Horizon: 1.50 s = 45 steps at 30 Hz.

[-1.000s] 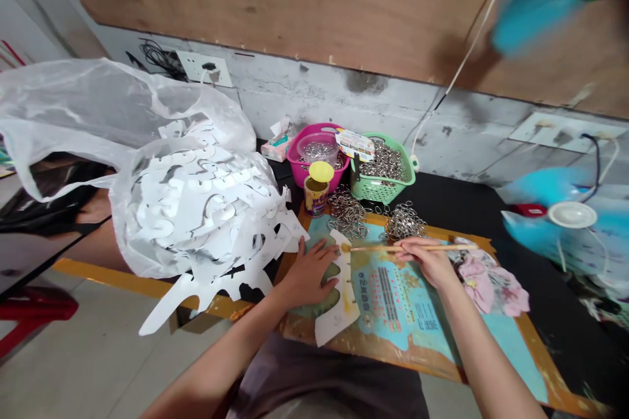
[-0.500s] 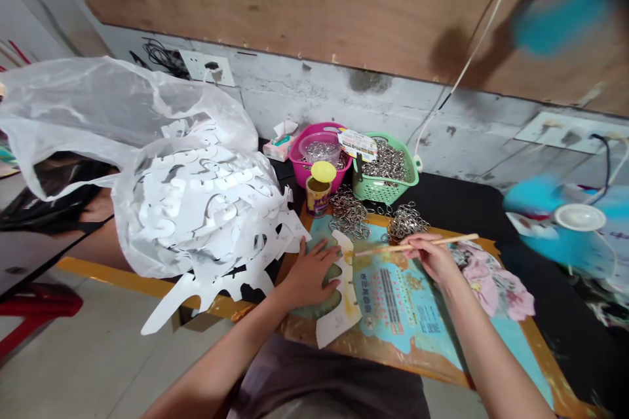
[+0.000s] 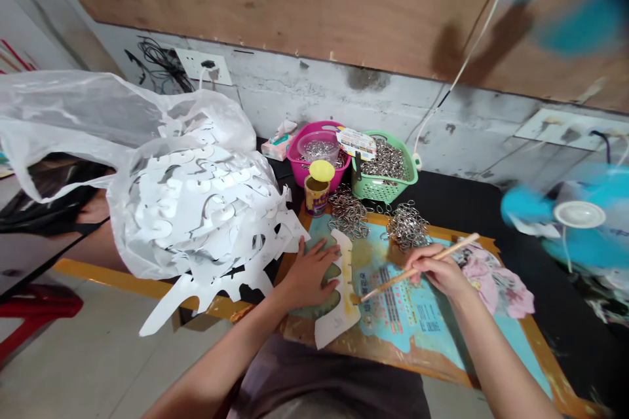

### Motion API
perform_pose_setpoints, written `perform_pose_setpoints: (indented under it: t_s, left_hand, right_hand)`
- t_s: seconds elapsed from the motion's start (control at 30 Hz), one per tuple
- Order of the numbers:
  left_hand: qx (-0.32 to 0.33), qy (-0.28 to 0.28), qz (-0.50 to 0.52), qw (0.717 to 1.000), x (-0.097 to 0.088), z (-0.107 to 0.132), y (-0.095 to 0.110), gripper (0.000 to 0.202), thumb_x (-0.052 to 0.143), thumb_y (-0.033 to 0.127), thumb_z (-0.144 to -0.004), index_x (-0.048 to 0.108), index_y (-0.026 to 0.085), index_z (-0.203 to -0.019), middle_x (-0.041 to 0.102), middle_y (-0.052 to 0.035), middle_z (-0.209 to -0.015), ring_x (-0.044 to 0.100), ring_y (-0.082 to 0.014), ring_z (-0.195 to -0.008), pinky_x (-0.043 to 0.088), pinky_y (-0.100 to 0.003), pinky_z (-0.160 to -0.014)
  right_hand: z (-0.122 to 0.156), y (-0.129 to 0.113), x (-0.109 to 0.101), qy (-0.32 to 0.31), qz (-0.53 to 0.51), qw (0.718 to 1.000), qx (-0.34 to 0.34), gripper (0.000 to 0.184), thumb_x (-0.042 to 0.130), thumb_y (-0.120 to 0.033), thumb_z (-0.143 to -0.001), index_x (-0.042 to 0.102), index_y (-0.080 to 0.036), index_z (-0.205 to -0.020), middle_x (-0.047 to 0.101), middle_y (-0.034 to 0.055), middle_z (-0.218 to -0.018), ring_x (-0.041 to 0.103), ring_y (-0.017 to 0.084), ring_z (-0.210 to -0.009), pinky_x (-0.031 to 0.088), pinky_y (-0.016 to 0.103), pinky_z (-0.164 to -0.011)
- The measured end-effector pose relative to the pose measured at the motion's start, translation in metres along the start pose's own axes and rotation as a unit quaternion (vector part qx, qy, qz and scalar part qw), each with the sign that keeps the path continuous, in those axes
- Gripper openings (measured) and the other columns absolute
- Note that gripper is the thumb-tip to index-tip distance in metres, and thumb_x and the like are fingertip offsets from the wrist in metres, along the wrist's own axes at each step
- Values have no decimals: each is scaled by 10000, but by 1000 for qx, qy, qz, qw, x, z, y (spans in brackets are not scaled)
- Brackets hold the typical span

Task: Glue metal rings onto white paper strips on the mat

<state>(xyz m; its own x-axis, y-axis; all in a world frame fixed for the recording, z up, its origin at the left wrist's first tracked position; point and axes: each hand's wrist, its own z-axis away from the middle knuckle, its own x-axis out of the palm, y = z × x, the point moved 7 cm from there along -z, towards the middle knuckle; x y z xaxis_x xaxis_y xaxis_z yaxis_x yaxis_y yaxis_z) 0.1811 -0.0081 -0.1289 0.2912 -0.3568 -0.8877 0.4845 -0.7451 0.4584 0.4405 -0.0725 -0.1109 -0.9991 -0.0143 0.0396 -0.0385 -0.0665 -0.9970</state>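
As right fingers [image 3: 435,268] grip brush [image 3: 388,285], cutout [image 3: 344,306] leftward

Print on sheet [image 3: 426,322], tag [image 3: 357,142], can [image 3: 316,200]: illegible

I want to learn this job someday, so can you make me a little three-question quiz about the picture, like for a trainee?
1. Pick one. The thin wooden-handled brush has its tip at:
a) the long white curved cutout
b) the pink plastic basket
c) the white plastic bag

2. Fill the gap: The brush is held in the ____ hand.

3. True or false: The light-green plastic basket contains small silvery metal pieces.

Key: 1. a; 2. right (the bare right hand); 3. true.
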Motion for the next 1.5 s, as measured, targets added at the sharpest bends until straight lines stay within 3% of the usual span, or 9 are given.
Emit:
perform_pose_setpoints:
  t_s: [0.13, 0.3, 0.47, 0.63, 0.8, 0.9, 1.23, 1.4, 1.5]
  left_hand:
    - [2, 2, -2, 1000, -1, 0, 1, 519, 556, 351, -886, 469, 227, -1382, 448, -81, -1538, 279, -354, -1480, -12, -739, -1161]
    - [2, 1, -7, 1000, -1, 0, 1, 498, 558, 362, -892, 492, 217, -1363, 452, -96, -1533, 281, -356, -1479, -3, -734, -1164]
    - [0, 4, -7, 1000, -1, 1, 0, 499, 557, 364, -893, 496, 212, -1365, 451, -103, -1532, 278, -354, -1480, -17, -721, -1171]
    - [3, 1, 0, 1000, -1, 0, 0, 500, 568, 369, -883, 502, 222, -1356, 447, -95, -1537, 284, -363, -1476, -17, -734, -1162]
    - [5, 0, 2, 1000, -1, 1, 1, 488, 554, 392, -904, 505, 228, -1360, 436, -102, -1544, 269, -363, -1482, -3, -730, -1162]
    - [5, 0, -2, 1000, 0, 1, 1, 538, 566, 379, -894, 466, 233, -1403, 445, -103, -1537, 271, -361, -1481, -15, -721, -1167]
    - [4, 5, 2, 1000, 0, 1, 1, 502, 562, 351, -888, 496, 218, -1368, 443, -96, -1539, 270, -351, -1483, -44, -710, -1169]
    - [4, 4, 4, 1000, -1, 1, 1, 523, 551, 372, -897, 473, 217, -1390, 443, -95, -1540, 267, -356, -1483, -41, -721, -1163]
    - [4, 2, 1, 1000, 0, 1, 1, 510, 553, 381, -899, 487, 226, -1380, 446, -95, -1537, 270, -360, -1481, -31, -715, -1169]
  right_hand:
    - [-1, -3, -12, 96, -9, 995, -19, 162, 783, -317, -729, 815, -185, -818, 772, 76, -727, 714, 183, -567, 604, 243, -559]
    - [-4, -2, 3, -9, 18, 1000, 6, 160, 765, -309, -748, 811, -158, -772, 721, 69, -578, 661, 168, -460, 550, 218, -454]
    - [2, -10, -3, 56, 22, 998, -13, 160, 775, -327, -751, 815, -185, -815, 760, 71, -686, 701, 171, -550, 588, 228, -539]
    - [18, -18, 13, -30, 45, 999, -4, 180, 764, -335, -767, 812, -162, -772, 723, 78, -604, 667, 184, -487, 559, 252, -473]
    - [29, -24, -16, 179, -8, 981, -69, 143, 800, -325, -728, 810, -192, -778, 735, 62, -640, 670, 176, -498, 573, 246, -486]
    - [33, -17, -21, 240, 7, 968, -72, 135, 805, -342, -745, 802, -215, -791, 765, 56, -759, 703, 180, -583, 609, 258, -552]
    - [36, -9, 0, 164, 28, 985, -43, 166, 758, -348, -784, 790, -185, -774, 699, 51, -571, 651, 172, -487, 546, 245, -465]
    - [38, -10, -6, 225, 10, 973, -49, 141, 769, -345, -761, 788, -206, -776, 745, 55, -692, 682, 177, -546, 580, 259, -518]
    - [35, -5, 1, 181, 6, 983, -26, 137, 773, -326, -741, 784, -190, -740, 718, 54, -616, 652, 176, -484, 553, 259, -463]
